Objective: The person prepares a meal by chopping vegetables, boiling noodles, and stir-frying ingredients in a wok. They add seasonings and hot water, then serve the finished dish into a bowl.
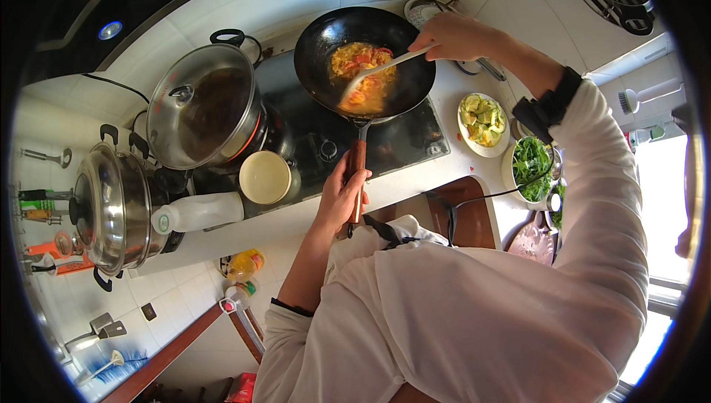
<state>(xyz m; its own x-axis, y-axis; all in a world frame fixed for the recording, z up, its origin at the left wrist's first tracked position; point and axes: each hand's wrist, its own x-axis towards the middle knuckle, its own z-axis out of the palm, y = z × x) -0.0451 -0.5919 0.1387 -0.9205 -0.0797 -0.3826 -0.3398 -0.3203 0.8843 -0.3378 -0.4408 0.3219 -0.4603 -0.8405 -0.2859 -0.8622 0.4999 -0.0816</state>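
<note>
My left hand (340, 194) grips the wooden handle (356, 172) of a black wok (316, 64) on the gas stove (383, 150). Inside the wok is a cooked mix (364, 61) of red and yellow pieces in liquid, which looks like tomato and egg. Above the wok's right rim my right hand (452, 36) holds the pale handle of a spatula (397, 61). The spatula's head lies in the food at the near side of the wok; the food partly covers it.
Left of the wok stand a lidded glass-topped pot (203, 92), a cream bowl (265, 177), a white bottle (203, 212) and a steel steamer (114, 208). On the right counter are a plate of sliced vegetables (482, 119) and a bowl of greens (530, 167). A cable (489, 196) crosses nearby.
</note>
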